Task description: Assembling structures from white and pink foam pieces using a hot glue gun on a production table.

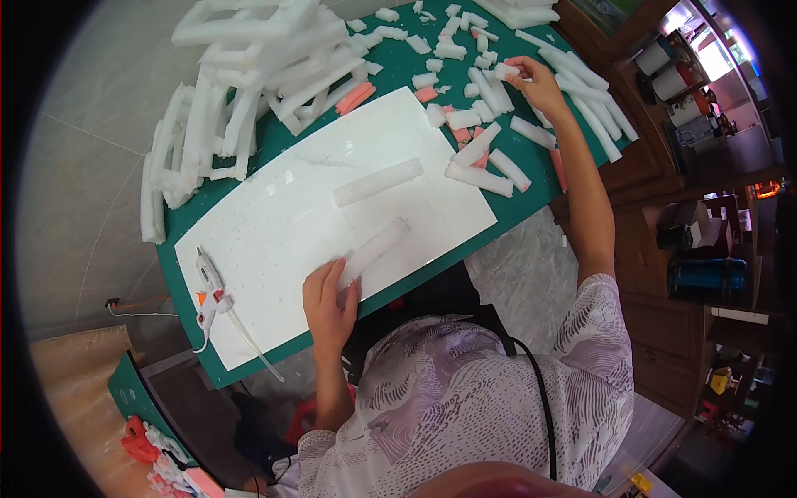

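Observation:
A white foam board [290, 224] lies on a green cutting mat [398, 66]. Two long white foam strips rest on the board: one [378, 182] near its middle, another [375, 249] closer to me. My left hand [330, 299] presses on the near end of the closer strip, fingers laid over it. My right hand [531, 83] reaches far across the mat and pinches a small white foam piece [506, 72] among several scattered foam blocks.
A white glue gun [212, 295] with a glue stick lies at the board's left corner. A big heap of white foam strips [241, 75] covers the mat's far left. Pink foam bits [355, 97] lie nearby. Wooden shelves with containers [681, 83] stand to the right.

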The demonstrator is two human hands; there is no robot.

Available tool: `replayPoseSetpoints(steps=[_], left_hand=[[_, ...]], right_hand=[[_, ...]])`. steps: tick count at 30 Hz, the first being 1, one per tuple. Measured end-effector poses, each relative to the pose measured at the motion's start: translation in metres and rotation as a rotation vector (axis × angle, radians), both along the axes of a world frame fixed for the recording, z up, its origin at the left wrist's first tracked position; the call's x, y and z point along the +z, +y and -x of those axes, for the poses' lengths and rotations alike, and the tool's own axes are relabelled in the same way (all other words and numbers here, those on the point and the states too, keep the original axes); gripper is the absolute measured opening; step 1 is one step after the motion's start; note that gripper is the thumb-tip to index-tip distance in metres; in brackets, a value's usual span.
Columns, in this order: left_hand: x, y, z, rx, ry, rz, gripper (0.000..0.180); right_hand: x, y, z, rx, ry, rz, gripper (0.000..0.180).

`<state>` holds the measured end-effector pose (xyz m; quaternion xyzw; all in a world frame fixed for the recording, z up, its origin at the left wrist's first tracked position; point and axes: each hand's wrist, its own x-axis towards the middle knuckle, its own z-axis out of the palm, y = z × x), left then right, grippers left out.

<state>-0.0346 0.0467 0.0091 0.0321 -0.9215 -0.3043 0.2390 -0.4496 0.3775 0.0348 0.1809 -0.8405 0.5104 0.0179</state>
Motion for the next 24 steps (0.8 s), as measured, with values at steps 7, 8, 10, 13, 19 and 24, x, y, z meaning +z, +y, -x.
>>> replayPoseSetpoints(steps=[7,8,10,13,19,24], left_hand=[[-0.001,0.001,0.002,-0.007,0.004,-0.002,0.042],[-0.001,0.000,0.002,-0.006,0.003,-0.001,0.042],[0.000,0.000,0.001,-0.001,-0.003,0.003,0.042],[0.000,0.000,0.002,-0.001,-0.005,0.012,0.042],[-0.002,0.000,0.000,0.003,0.000,-0.004,0.043],[-0.001,0.000,0.001,0.012,-0.001,-0.014,0.046]], right_hand=[[-0.006,0.025,0.030,-0.290,0.165,-0.181,0.030],[-0.002,0.021,0.031,-0.295,0.204,-0.228,0.030],[0.005,0.012,0.032,-0.239,0.228,-0.292,0.031],[0.018,-0.002,0.040,-0.093,0.255,-0.474,0.034],[0.012,-0.025,0.054,0.071,0.251,-0.608,0.033],[0.004,-0.026,0.066,0.046,0.248,-0.611,0.032]])
